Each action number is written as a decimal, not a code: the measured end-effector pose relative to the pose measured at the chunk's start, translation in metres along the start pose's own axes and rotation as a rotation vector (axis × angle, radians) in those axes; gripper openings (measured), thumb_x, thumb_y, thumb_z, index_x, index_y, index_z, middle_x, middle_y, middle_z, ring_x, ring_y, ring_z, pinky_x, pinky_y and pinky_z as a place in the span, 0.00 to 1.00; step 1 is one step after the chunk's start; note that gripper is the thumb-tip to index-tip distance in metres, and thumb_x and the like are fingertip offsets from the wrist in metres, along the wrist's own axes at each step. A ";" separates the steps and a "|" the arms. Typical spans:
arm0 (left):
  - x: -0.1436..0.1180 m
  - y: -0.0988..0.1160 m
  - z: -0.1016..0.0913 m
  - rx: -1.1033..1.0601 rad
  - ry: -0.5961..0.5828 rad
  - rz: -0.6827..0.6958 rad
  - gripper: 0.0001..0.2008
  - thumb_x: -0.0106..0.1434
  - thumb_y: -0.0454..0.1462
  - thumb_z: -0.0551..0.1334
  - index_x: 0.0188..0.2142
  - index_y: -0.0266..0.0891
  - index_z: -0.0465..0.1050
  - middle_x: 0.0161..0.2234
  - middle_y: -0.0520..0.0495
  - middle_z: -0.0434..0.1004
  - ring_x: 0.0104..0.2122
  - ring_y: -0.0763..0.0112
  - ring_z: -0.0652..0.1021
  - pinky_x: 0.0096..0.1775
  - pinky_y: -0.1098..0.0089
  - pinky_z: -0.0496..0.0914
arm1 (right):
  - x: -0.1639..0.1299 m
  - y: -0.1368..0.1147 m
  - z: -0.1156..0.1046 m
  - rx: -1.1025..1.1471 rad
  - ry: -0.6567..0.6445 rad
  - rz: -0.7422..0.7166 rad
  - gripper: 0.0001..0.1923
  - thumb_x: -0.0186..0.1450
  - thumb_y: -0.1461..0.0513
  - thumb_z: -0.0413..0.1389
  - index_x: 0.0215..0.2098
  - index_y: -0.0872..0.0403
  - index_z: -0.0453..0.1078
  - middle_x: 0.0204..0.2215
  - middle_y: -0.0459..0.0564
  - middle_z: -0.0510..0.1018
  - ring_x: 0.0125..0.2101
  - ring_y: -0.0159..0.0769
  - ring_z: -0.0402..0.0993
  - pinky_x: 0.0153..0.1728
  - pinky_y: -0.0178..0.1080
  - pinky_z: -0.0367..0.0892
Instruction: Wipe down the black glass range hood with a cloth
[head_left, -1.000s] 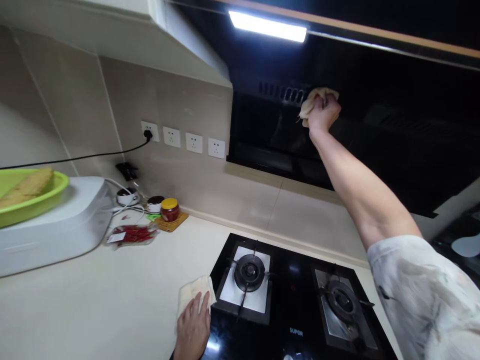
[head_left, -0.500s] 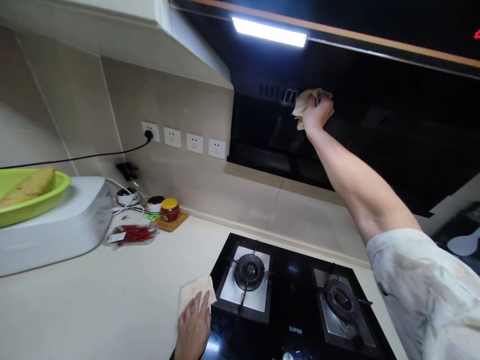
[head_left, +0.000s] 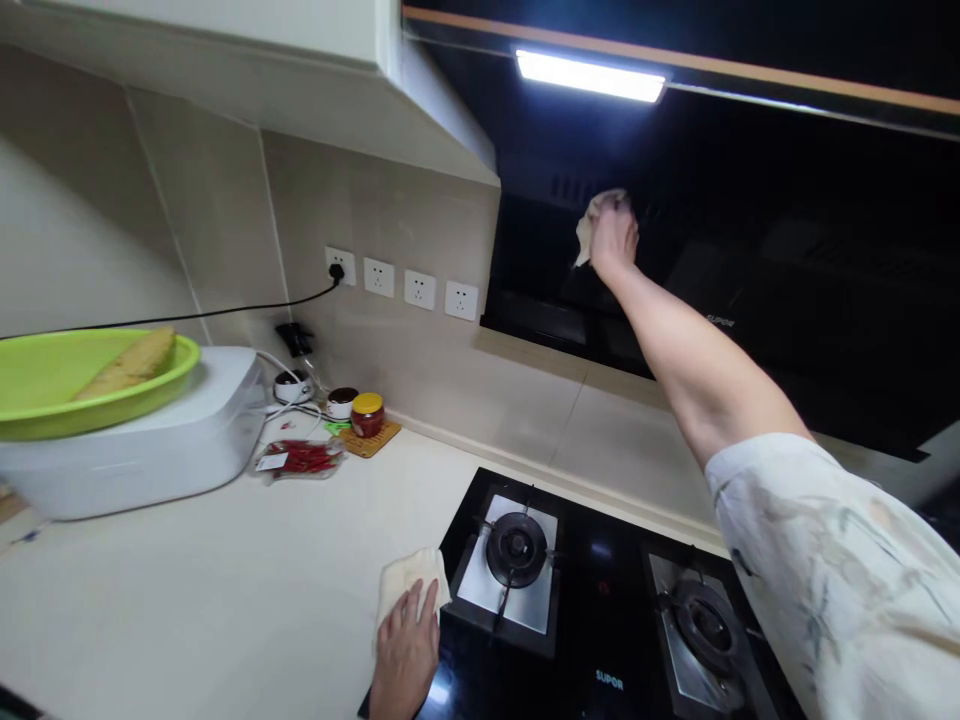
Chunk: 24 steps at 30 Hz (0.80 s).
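black hood panel (head_left: 750,250), right hand (head_left: 613,238) grip closed round cloth (head_left: 587,222)

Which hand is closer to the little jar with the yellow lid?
Left. The left hand rests on a cloth below the jar; the right hand is up at the hood.

The white brand word "SUPOR" is printed on the front edge of the black glass gas hob (head_left: 609,681), between its two burners. A fainter "SUPOR" shows on the glossy black range hood panel (head_left: 721,322); nothing else is legible.
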<state>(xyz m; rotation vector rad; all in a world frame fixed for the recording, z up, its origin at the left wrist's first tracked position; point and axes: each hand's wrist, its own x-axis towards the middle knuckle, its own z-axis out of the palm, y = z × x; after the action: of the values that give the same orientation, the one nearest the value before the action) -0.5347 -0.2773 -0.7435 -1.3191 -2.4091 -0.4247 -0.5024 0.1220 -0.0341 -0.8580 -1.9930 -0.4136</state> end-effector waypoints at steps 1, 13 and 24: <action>-0.001 -0.001 0.001 -0.003 0.004 0.000 0.27 0.83 0.30 0.57 0.74 0.49 0.79 0.71 0.40 0.81 0.66 0.52 0.82 0.64 0.53 0.78 | -0.003 -0.003 0.009 -0.038 -0.021 0.012 0.32 0.88 0.52 0.36 0.79 0.58 0.64 0.67 0.71 0.71 0.68 0.62 0.70 0.65 0.64 0.72; 0.000 -0.002 0.002 0.011 0.009 -0.012 0.26 0.84 0.30 0.56 0.73 0.50 0.80 0.70 0.41 0.82 0.65 0.56 0.83 0.62 0.55 0.80 | -0.091 0.009 0.012 -0.340 -0.315 -0.327 0.28 0.84 0.63 0.37 0.73 0.63 0.68 0.67 0.72 0.68 0.63 0.56 0.64 0.65 0.57 0.67; 0.004 0.000 0.007 -0.043 0.027 -0.168 0.25 0.84 0.34 0.56 0.75 0.40 0.78 0.70 0.33 0.80 0.64 0.52 0.82 0.60 0.58 0.80 | -0.165 0.151 -0.076 -0.550 -0.323 0.023 0.25 0.85 0.60 0.42 0.71 0.63 0.69 0.66 0.72 0.69 0.60 0.52 0.65 0.58 0.46 0.61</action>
<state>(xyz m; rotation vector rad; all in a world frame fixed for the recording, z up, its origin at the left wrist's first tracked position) -0.5375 -0.2712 -0.7477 -1.1243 -2.5102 -0.5382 -0.2903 0.1159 -0.1382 -1.3556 -2.1932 -0.8819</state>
